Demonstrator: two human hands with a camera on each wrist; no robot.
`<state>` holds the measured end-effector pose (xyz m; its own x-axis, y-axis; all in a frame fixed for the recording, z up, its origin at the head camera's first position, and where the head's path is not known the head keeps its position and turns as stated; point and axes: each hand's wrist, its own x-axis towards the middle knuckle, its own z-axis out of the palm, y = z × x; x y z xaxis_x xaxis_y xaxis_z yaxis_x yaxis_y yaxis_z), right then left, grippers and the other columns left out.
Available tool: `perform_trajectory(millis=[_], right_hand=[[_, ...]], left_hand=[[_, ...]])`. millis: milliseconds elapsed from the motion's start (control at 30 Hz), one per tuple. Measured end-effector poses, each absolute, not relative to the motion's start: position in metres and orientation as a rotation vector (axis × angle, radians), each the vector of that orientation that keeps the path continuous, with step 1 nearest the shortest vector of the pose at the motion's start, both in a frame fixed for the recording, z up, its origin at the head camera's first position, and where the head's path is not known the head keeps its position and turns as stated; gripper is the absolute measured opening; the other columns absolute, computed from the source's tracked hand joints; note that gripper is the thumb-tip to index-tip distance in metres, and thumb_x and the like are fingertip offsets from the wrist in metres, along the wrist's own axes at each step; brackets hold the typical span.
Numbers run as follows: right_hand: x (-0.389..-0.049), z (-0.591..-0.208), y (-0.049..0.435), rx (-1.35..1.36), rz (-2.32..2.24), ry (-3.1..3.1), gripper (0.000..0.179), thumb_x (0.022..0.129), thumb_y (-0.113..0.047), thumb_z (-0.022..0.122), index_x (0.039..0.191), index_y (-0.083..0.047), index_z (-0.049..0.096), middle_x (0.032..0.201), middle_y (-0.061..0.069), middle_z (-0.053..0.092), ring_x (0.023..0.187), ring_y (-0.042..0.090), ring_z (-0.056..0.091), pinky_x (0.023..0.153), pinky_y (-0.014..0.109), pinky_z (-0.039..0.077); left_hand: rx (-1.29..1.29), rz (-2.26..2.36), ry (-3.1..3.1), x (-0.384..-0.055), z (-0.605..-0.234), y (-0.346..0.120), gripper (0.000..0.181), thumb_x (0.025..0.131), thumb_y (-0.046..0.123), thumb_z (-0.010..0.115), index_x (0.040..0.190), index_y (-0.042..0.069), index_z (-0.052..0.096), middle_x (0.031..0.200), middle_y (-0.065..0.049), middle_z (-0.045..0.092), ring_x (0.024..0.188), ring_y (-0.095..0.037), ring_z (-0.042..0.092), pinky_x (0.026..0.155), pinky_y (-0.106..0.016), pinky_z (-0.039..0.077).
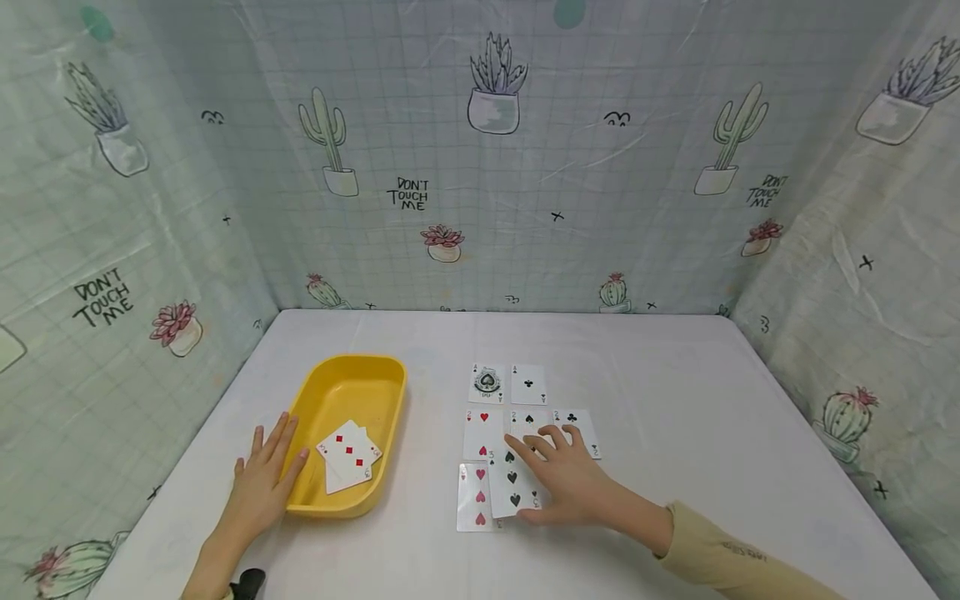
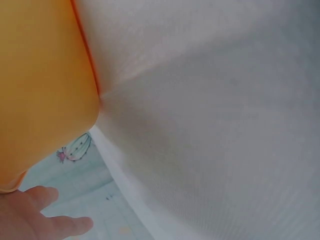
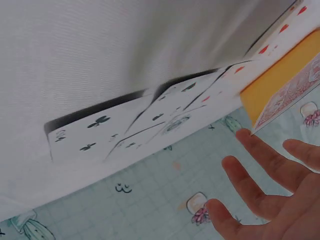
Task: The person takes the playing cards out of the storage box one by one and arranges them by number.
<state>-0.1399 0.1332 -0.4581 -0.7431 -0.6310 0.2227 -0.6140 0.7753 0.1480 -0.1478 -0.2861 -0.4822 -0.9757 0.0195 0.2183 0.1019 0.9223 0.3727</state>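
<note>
My right hand (image 1: 573, 482) pinches a three of spades (image 1: 504, 492) above the table; its red patterned back (image 3: 292, 95) faces the right wrist camera. The card overlaps a three of hearts (image 1: 471, 504) in the head view. Beyond it lie a two of hearts (image 1: 480, 437), a partly covered two of spades (image 1: 522, 415) and a two of clubs (image 1: 587, 433). An ace of spades (image 1: 487, 384) and an ace of clubs (image 1: 528, 384) form the back row. With fingers spread, my left hand (image 1: 262, 483) rests against the left rim of a yellow tub (image 1: 352, 367).
Inside the tub, a three of diamonds (image 1: 348, 458) lies over at least one other card. White cloth covers the table (image 1: 690, 400). A patterned curtain (image 1: 562, 167) with cactus drawings encloses the back and both sides.
</note>
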Motion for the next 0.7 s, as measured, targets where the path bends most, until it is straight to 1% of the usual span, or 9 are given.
perform_trajectory(millis=[200,300,467,700], right_hand=[[-0.132,-0.468,0.147,0.955,-0.094,-2.716,0.087,0.064,-0.067,0.058,0.135,-0.021,0.037,0.113,-0.001,0.055,0.107,0.022,0.043,0.089,0.051,0.032],[-0.130,-0.473,0.152,0.952,-0.109,-2.733,0.086,0.065,-0.067,0.058,0.134,-0.021,0.037,0.113,0.000,0.056,0.107,0.023,0.043,0.090,0.053,0.032],[-0.128,-0.480,0.158,0.958,-0.150,-2.737,0.086,0.065,-0.068,0.057,0.134,-0.021,0.036,0.113,0.003,0.057,0.107,0.024,0.044,0.089,0.052,0.032],[-0.127,-0.487,0.159,0.970,-0.150,-2.718,0.086,0.065,-0.068,0.056,0.134,-0.020,0.037,0.115,0.005,0.058,0.107,0.025,0.045,0.088,0.051,0.032]], left_hand=[[-0.094,-0.581,-2.868,-0.145,-0.482,-0.286,0.058,0.095,0.038,0.034,0.144,0.012,0.015,0.148,-0.017,0.017,0.134,-0.047,0.005,0.088,-0.077,0.012],[-0.090,-0.579,-2.873,-0.145,-0.482,-0.286,0.058,0.095,0.037,0.034,0.144,0.011,0.015,0.148,-0.017,0.017,0.134,-0.047,0.005,0.088,-0.077,0.012],[-0.092,-0.590,-2.875,-0.144,-0.481,-0.285,0.058,0.095,0.038,0.034,0.144,0.012,0.015,0.149,-0.016,0.016,0.134,-0.046,0.003,0.089,-0.076,0.012],[-0.097,-0.587,-2.878,-0.143,-0.480,-0.285,0.058,0.095,0.038,0.035,0.143,0.011,0.017,0.148,-0.017,0.018,0.134,-0.047,0.004,0.088,-0.077,0.013]])
